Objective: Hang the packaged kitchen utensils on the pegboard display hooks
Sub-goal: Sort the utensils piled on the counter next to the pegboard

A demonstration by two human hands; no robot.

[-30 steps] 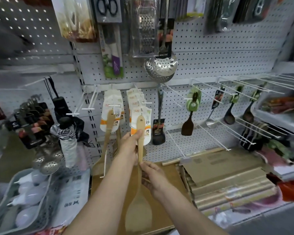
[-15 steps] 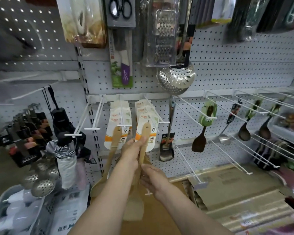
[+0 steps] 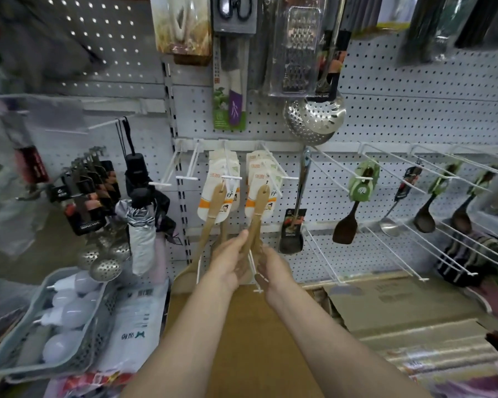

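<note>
A wooden spatula [image 3: 258,203] with a white and orange card hangs from a white hook [image 3: 287,178] on the pegboard [image 3: 400,116], in front of several like packs. My left hand [image 3: 227,262] touches its handle from the left with straight fingers. My right hand [image 3: 274,268] curls round the lower part from the right. The blade is mostly hidden between my hands. A second wooden spatula [image 3: 214,209] hangs on the neighbouring hook to the left.
Long white wire hooks [image 3: 385,165] jut out at the right, some carrying dark spatulas and ladles [image 3: 346,228]. A steel skimmer [image 3: 314,119] and a grater hang above. Umbrellas [image 3: 140,225] hang left. A basket of bulbs [image 3: 20,340] and cardboard boxes [image 3: 400,300] lie below.
The spatula went up onto the hook and now hangs there. My left hand slid from the handle's top down to its lower part. The view moved closer to the board.
</note>
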